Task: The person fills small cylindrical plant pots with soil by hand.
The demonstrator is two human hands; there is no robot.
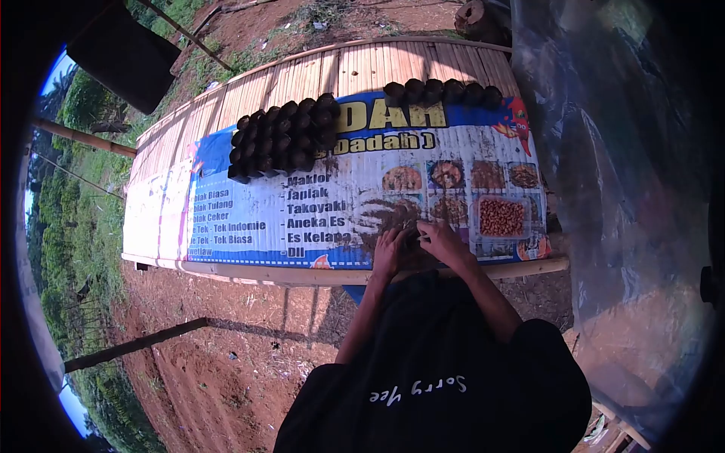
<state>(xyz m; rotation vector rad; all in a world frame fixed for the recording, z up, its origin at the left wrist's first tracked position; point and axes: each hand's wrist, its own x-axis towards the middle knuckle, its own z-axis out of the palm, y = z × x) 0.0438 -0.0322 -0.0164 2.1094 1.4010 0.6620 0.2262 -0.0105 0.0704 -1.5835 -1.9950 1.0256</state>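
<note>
Left of the clear tray (474,219), left hand (387,252) and right hand (440,238) nearly meet, grip states indeterminable; light, steady finger pressure advised

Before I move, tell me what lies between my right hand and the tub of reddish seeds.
In the head view, no object shows between the right hand and tub of seeds: only the printed banner.
</note>
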